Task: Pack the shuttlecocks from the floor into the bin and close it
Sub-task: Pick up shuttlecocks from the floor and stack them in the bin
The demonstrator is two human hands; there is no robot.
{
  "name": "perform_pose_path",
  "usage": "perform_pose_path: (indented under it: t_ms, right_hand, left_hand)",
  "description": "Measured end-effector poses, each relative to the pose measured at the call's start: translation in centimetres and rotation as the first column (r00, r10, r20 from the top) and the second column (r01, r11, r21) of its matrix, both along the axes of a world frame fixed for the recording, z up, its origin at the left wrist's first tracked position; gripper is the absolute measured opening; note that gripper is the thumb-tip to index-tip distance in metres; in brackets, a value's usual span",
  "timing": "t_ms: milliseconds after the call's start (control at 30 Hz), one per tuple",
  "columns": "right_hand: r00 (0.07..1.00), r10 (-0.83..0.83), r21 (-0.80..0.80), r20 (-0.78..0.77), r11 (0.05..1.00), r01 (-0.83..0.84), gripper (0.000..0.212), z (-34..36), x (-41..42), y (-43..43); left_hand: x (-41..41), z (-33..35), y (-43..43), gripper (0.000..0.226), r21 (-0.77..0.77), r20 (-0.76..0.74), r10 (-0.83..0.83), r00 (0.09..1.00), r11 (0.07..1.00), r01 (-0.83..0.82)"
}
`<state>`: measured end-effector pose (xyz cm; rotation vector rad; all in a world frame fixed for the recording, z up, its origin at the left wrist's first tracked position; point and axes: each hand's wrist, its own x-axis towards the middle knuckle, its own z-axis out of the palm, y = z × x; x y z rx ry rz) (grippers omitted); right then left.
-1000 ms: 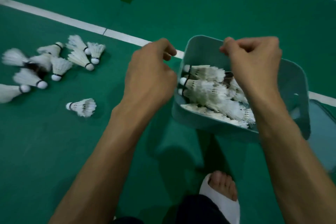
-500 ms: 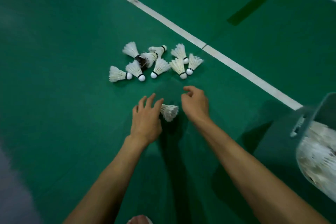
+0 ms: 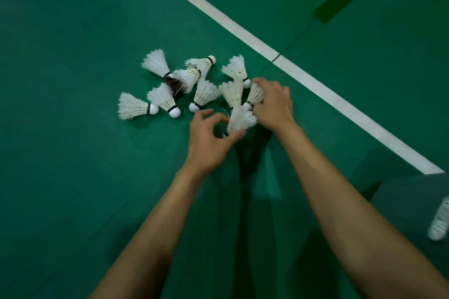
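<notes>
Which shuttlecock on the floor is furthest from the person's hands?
The leftmost shuttlecock, its cork pointing right. No other lies left of it, and it sits farthest from the left hand and right hand.

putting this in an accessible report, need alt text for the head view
A person's left hand pinches a white feather shuttlecock on a green court floor, while the right hand touches a second shuttlecock in the loose cluster. A grey-green plastic bin sits at the right edge.
</notes>
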<state>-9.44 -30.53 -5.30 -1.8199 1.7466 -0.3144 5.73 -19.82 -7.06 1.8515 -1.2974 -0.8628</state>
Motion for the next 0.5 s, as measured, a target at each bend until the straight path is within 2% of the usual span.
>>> perform_pose_path:
  t_ms: [100, 167, 233, 367, 433, 500]
  right_hand:
    - [0.992, -0.021, -0.070, 0.122, 0.997, 0.029, 0.051, -1.1, -1.4, 1.5]
    - [0.990, -0.019, -0.104, 0.138, 0.994, 0.033, 0.043, -1.3, -2.0, 2.2]
    - [0.989, -0.013, -0.103, 0.145, 0.994, 0.028, 0.049, -1.3, -2.7, 2.5]
    - [0.969, -0.057, -0.028, 0.241, 0.997, 0.065, 0.025, -1.0, -5.0, 3.5]
    - [0.955, -0.110, 0.021, 0.277, 0.994, 0.108, 0.019, -1.3, -5.9, 4.3]
    - [0.913, -0.201, 0.081, 0.355, 0.980, 0.184, 0.020, -1.7, -6.5, 5.1]
  left_hand:
    - [-0.7, -0.2, -3.4, 0.034, 0.048, -0.293, 0.038, 0.955, 0.999, -0.025]
    - [-0.9, 0.0, -4.9, 0.038, 0.062, -0.369, 0.001, 0.929, 0.998, 0.024]
    - [-1.0, 0.1, -5.5, 0.037, 0.037, -0.302, -0.091, 0.949, 0.994, 0.107]
    - [-1.8, 0.2, -5.1, 0.036, 0.018, -0.177, -0.228, 0.957, 0.972, 0.234]
    - [-2.3, 0.3, -4.5, 0.039, 0.032, -0.103, -0.272, 0.957, 0.960, 0.277]
    - [-2.8, 0.5, -3.0, 0.037, 0.061, -0.165, -0.260, 0.951, 0.960, 0.273]
